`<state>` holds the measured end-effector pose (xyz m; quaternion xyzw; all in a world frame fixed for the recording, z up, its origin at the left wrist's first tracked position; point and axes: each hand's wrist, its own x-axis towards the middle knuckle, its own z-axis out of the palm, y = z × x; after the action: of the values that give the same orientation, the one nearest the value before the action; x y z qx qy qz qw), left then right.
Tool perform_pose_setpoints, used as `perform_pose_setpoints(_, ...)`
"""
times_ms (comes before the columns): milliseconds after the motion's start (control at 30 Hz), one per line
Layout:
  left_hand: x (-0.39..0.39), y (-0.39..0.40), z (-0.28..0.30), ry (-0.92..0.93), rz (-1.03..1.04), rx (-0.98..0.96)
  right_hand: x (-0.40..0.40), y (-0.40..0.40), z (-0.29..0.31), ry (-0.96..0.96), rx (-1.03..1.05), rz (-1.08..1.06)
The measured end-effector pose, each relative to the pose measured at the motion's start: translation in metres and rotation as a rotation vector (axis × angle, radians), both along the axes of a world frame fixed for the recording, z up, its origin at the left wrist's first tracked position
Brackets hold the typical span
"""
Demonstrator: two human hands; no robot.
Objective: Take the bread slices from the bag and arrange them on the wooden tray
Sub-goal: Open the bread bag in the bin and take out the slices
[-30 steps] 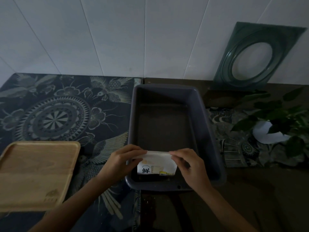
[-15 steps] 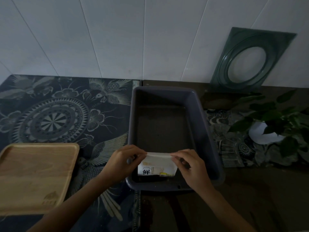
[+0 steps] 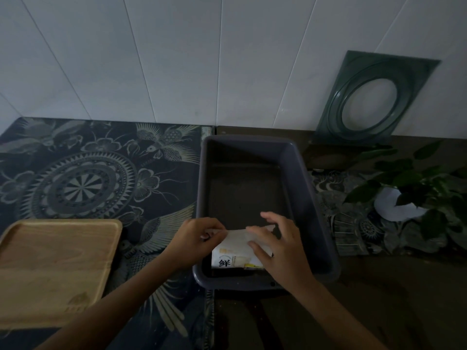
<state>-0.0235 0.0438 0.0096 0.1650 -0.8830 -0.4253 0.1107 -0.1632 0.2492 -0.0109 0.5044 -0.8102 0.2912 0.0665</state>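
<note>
A white bread bag (image 3: 231,253) with a printed label stands in the near end of a dark grey plastic bin (image 3: 310,205). My left hand (image 3: 194,238) pinches the bag's top left corner. Over the top right part of the bag lies my right hand (image 3: 280,246), thumb against the bag and fingers spread above its top edge. No bread slices are visible. The wooden tray (image 3: 55,269) lies at the left, near the front, with nothing on it.
A patterned dark mat (image 3: 88,178) covers the counter's left half. A green frame with a round hole (image 3: 374,97) leans on the white wall at the back right. A leafy plant (image 3: 419,188) in a white pot stands at the right.
My right hand has loosened its pinch on the bag's top right corner, moved over the bag and spread its fingers. The left hand keeps its pinch on the left corner.
</note>
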Motion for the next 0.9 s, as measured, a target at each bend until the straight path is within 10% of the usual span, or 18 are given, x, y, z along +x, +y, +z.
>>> perform_pose_setpoints(900, -0.019, -0.002, 0.008, 0.062, 0.159, 0.154, 0.04, 0.016, 0.006, 0.097, 0.047, 0.009)
